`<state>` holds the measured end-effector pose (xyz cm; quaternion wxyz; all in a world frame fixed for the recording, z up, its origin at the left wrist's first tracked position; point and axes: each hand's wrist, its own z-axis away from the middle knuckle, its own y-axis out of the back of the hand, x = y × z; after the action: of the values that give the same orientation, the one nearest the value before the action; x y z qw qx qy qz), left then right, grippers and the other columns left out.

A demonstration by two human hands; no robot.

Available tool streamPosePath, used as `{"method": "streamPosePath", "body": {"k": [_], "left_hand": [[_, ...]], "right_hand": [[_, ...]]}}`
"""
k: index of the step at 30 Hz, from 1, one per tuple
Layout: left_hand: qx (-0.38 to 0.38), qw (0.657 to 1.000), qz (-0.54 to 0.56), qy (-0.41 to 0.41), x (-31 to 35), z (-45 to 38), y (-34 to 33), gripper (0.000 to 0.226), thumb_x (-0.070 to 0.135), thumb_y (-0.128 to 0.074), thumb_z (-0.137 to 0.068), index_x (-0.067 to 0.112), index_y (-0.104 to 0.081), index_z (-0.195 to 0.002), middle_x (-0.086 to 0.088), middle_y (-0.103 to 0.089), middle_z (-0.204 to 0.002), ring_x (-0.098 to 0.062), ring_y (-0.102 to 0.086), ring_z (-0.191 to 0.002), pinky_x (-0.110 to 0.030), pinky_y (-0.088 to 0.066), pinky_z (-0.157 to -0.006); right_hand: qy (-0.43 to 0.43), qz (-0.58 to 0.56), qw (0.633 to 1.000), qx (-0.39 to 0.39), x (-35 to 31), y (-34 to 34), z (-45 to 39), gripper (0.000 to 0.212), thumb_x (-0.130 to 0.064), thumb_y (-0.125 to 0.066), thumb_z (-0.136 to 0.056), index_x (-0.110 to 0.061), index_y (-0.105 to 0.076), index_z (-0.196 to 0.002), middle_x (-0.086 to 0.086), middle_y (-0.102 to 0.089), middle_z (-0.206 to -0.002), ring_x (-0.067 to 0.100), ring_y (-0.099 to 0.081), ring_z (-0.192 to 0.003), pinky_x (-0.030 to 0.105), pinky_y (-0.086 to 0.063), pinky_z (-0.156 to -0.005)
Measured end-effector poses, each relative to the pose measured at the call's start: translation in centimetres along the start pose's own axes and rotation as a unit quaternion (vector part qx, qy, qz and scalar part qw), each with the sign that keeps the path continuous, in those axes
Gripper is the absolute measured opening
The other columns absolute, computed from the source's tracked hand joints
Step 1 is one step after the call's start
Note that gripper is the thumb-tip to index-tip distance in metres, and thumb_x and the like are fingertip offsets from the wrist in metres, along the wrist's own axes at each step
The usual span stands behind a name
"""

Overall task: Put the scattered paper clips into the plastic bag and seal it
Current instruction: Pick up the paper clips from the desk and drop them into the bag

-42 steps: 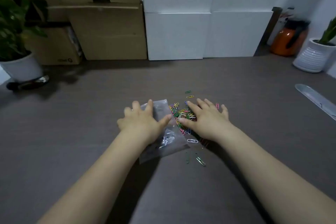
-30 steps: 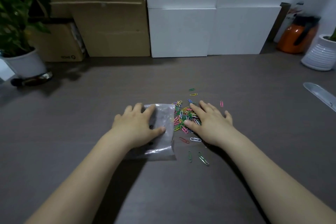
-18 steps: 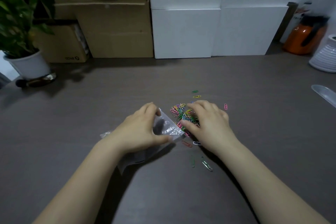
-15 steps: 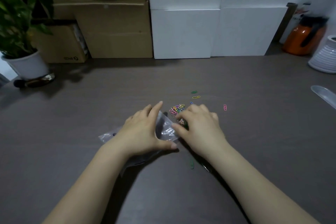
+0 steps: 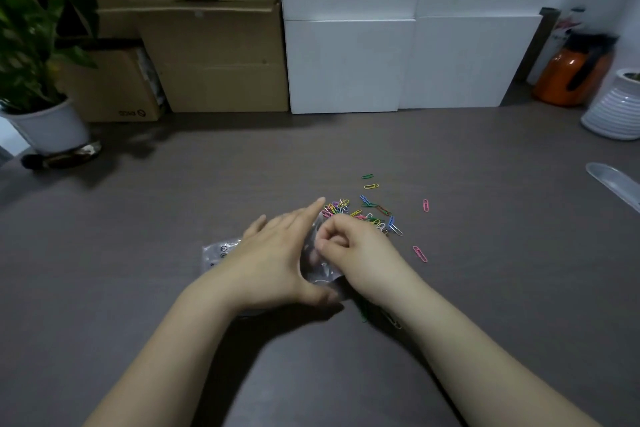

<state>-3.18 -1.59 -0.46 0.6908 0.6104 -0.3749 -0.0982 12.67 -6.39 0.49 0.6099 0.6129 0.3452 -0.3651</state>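
Since half a second back the right hand (image 5: pixel 360 250) has curled tighter and slid to the mouth of the plastic bag (image 5: pixel 320 262), uncovering more of the paper clips (image 5: pixel 367 215) behind it. That clear bag lies flat on the dark table (image 5: pixel 485 288), its printed end poking out to the left of the left wrist, its mouth turned toward the clip pile. What sits inside the bag cannot be told through the glare. Left hand (image 5: pixel 277 260) rests on the bag, fingers straight and spread, thumb stretched along the near edge, holding it down. Right hand is bunched at the bag's opening, fingers curled in a pinch; whether clips are between them is hidden. Most clips lie heaped just beyond the knuckles, touching one another, with strays apart: a green and a yellow one farther back, two pink ones off to the right, a green one by the right wrist. Further out, a potted plant (image 5: pixel 38 87) stands far left, cardboard boxes (image 5: pixel 214 55) and white boxes (image 5: pixel 408 62) along the back, an orange jug (image 5: pixel 571 76) and a ribbed white pot (image 5: pixel 616 111) far right
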Motion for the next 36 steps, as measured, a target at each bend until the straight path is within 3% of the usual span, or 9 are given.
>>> {"method": "streamPosePath", "body": {"k": [4,7,9,11,13,17,25,32,36], "left_hand": [[0.033,0.999,0.013,0.002,-0.2,0.4,0.2,0.12,0.082,-0.063,-0.052,0.037,-0.011,-0.15,0.017,-0.036,-0.149,-0.005,-0.035,-0.136,-0.035,-0.027,-0.113],[0.065,0.998,0.019,0.0,-0.8,0.9,0.4,0.098,0.068,-0.065,-0.056,0.036,-0.03,-0.141,0.021,-0.045,-0.129,-0.006,-0.046,-0.123,-0.029,-0.038,-0.098],[0.08,0.996,0.027,0.003,-1.1,1.3,0.3,0.088,0.058,-0.065,-0.055,0.04,-0.033,-0.135,0.025,-0.045,-0.121,-0.005,-0.048,-0.116,-0.027,-0.039,-0.092],[0.085,0.995,0.044,0.008,-1.4,1.6,0.0,0.087,0.051,-0.067,-0.055,0.041,-0.034,-0.135,0.026,-0.046,-0.122,-0.004,-0.047,-0.117,-0.03,-0.041,-0.095],[0.083,0.994,0.069,0.014,-1.5,1.7,-0.5,0.089,0.049,-0.067,-0.055,0.042,-0.033,-0.137,0.028,-0.044,-0.122,-0.002,-0.046,-0.12,-0.031,-0.04,-0.1],[0.081,0.992,0.095,0.016,-1.5,1.3,-1.1,0.091,0.045,-0.069,-0.056,0.038,-0.036,-0.141,0.028,-0.044,-0.125,-0.003,-0.045,-0.124,-0.032,-0.038,-0.105],[0.086,0.991,0.105,0.021,-1.5,1.1,-1.4,0.09,0.048,-0.066,-0.055,0.039,-0.036,-0.139,0.026,-0.047,-0.128,-0.003,-0.046,-0.125,-0.034,-0.039,-0.105],[0.089,0.991,0.094,0.013,-1.4,0.9,-1.5,0.089,0.048,-0.068,-0.055,0.04,-0.035,-0.138,0.031,-0.043,-0.122,-0.002,-0.047,-0.122,-0.033,-0.04,-0.104],[0.091,0.991,0.097,0.009,-1.2,0.9,-1.5,0.089,0.049,-0.069,-0.055,0.039,-0.037,-0.138,0.029,-0.045,-0.122,-0.004,-0.048,-0.121,-0.033,-0.04,-0.103]], "right_hand": [[-0.006,-0.21,0.973,-0.093,-0.3,-0.2,0.5,0.017,-0.008,-0.047,-0.094,-0.019,-0.048,-0.08,0.018,-0.059,-0.082,0.02,-0.051,-0.066,0.032,-0.034,-0.057],[0.029,-0.232,0.962,-0.141,-0.3,-0.2,0.8,0.015,-0.009,-0.047,-0.095,-0.019,-0.054,-0.086,0.012,-0.058,-0.084,0.015,-0.049,-0.063,0.023,-0.04,-0.052],[0.056,-0.167,0.981,-0.075,0.0,0.6,0.6,0.013,-0.013,-0.054,-0.091,-0.019,-0.062,-0.083,-0.003,-0.06,-0.074,0.005,-0.052,-0.062,0.017,-0.042,-0.057],[0.047,-0.035,0.996,0.067,1.0,2.5,-0.3,0.007,-0.019,-0.062,-0.086,-0.022,-0.068,-0.083,-0.011,-0.062,-0.073,-0.001,-0.053,-0.063,0.019,-0.041,-0.065],[0.004,0.151,0.977,0.148,2.4,4.6,-0.9,0.015,-0.026,-0.066,-0.082,-0.028,-0.069,-0.097,-0.009,-0.06,-0.086,0.001,-0.054,-0.072,0.024,-0.042,-0.072],[-0.073,0.282,0.951,0.101,4.8,5.6,-1.3,0.041,-0.037,-0.065,-0.082,-0.026,-0.058,-0.122,0.006,-0.051,-0.107,0.026,-0.052,-0.106,0.036,-0.045,-0.089],[-0.03,0.296,0.943,0.15,4.6,5.1,-1.6,0.011,-0.031,-0.066,-0.08,-0.025,-0.067,-0.089,0.002,-0.059,-0.094,0.026,-0.054,-0.096,0.032,-0.042,-0.073],[0.0,0.244,0.95,0.193,4.0,5.6,-1.1,0.007,-0.029,-0.068,-0.079,-0.024,-0.066,-0.075,-0.002,-0.062,-0.082,0.021,-0.057,-0.079,0.032,-0.044,-0.068],[0.023,0.175,0.96,0.216,3.4,5.9,-0.9,0.009,-0.028,-0.071,-0.076,-0.026,-0.066,-0.069,-0.01,-0.059,-0.069,0.006,-0.053,-0.066,0.019,-0.038,-0.059]]}}
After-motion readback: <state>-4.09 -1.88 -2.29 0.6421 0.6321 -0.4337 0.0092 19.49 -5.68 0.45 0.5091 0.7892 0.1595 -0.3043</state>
